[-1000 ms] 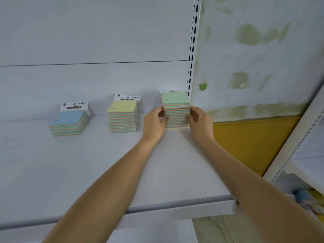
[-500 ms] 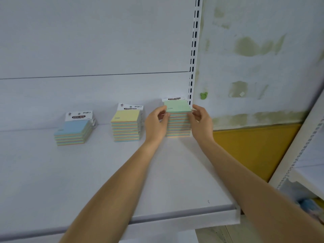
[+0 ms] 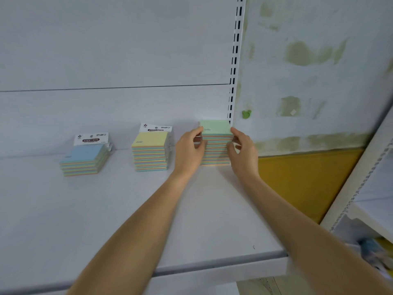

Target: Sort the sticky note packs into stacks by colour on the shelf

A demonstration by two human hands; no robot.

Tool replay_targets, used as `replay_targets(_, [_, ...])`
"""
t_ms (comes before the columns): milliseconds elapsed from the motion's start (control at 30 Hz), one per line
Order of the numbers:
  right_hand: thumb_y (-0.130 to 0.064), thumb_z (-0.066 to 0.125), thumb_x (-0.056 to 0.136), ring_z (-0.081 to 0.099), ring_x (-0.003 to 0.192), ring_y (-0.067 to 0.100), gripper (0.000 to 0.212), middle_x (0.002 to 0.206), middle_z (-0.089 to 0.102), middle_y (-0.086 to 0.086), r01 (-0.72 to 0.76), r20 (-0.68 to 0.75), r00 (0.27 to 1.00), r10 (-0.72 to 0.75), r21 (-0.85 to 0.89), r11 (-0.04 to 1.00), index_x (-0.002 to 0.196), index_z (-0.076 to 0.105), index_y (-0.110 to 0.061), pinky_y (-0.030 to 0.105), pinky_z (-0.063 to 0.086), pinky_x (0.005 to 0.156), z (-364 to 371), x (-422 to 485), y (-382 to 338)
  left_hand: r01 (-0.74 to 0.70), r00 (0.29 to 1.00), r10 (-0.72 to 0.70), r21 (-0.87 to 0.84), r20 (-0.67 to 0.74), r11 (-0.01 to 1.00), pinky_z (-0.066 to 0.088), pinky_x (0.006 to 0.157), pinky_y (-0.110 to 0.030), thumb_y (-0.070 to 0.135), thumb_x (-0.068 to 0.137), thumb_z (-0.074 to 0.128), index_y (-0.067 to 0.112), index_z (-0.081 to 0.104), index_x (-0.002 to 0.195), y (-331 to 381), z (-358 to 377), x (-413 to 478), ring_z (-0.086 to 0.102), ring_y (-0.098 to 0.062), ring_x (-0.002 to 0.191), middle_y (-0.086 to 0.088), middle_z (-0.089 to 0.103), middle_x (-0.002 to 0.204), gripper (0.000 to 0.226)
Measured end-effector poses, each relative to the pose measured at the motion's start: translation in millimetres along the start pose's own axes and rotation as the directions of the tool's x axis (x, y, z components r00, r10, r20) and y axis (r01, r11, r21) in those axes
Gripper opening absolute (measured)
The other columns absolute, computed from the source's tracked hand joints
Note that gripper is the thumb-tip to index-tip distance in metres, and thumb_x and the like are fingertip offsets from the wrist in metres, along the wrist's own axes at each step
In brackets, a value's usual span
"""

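Three stacks of sticky note packs stand along the back of the white shelf (image 3: pixel 106 220). The green-topped stack (image 3: pixel 215 133) is at the right, beside the slotted upright. My left hand (image 3: pixel 190 149) holds its left side, thumb at the top pack and fingers curled against the edges. My right hand (image 3: pixel 241 149) holds its right side the same way. The yellow-topped stack (image 3: pixel 150 153) is in the middle, a little left of my left hand. Lower than the others, the blue-topped stack (image 3: pixel 84 159) sits at the left.
The slotted white upright (image 3: pixel 235 60) rises right behind the green stack. Beyond the shelf's right end are a stained wall and a yellow panel (image 3: pixel 302 179). Another white shelf unit (image 3: pixel 365 177) stands at the far right with items below.
Both hands have stayed on the sides of the green-topped stack, with fingers shifting slightly up toward its top pack. The head view has drifted a little.
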State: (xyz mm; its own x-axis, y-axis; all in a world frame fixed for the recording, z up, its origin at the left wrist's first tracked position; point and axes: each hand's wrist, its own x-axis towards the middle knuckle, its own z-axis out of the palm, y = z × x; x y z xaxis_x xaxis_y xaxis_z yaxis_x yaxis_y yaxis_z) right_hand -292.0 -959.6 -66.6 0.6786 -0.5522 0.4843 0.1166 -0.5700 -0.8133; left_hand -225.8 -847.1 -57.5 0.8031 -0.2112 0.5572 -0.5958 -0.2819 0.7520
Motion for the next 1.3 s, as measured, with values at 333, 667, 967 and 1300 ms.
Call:
replay_targets(333, [-0.018,0.048,0.094,0.056,0.106,0.009,0.031,0.123,0.061,0.000,-0.163,-0.046,0.982,0.181,0.260,0.952,0.123,0.058,-0.014,0.016,0.041,0.089,-2,7,-8,0.031,0.998,-0.035,-0.067,-0.059,0.997,0.038,0.069,0.005,0.010,0.087,0.057,-0.001,0.063,0.110,2,-1,1,0.064,-0.023,0.101,-0.016,0.068,0.111,0.026])
replay_targets(667, [-0.003,0.048,0.088,0.050,0.111,0.010,0.055,0.129,0.052,0.006,-0.115,0.099,0.990,0.100,0.150,0.982,0.140,0.036,-0.020,0.022,0.041,0.097,-1,-3,1,0.026,0.999,-0.023,-0.064,0.045,0.998,0.040,0.071,0.008,-0.003,0.081,0.057,0.004,0.057,0.120,-4,-3,0,0.058,-0.012,0.099,-0.015,0.063,0.118,0.039])
replay_targets(967, [-0.004,0.048,0.090,0.053,0.118,0.019,0.057,0.130,0.052,0.009,-0.079,0.137,0.988,0.066,0.088,0.993,0.142,0.031,-0.021,0.025,0.042,0.100,-3,-4,3,0.023,0.995,-0.013,-0.105,0.100,0.994,0.040,0.067,0.007,-0.006,0.082,0.054,0.003,0.050,0.125,-6,-1,-3,0.053,-0.010,0.100,-0.010,0.060,0.119,0.045])
replay_targets(1300, [-0.008,0.049,0.088,0.031,0.132,0.017,0.065,0.144,0.031,0.007,0.037,0.028,0.999,-0.036,-0.056,0.998,0.145,0.019,-0.016,0.013,0.022,0.095,-4,-9,-7,-0.081,0.995,0.072,0.144,0.062,0.986,0.039,0.095,-0.025,0.012,0.082,0.060,0.007,0.046,0.129,-1,-11,-8,0.053,-0.024,0.116,-0.013,0.055,0.124,0.049])
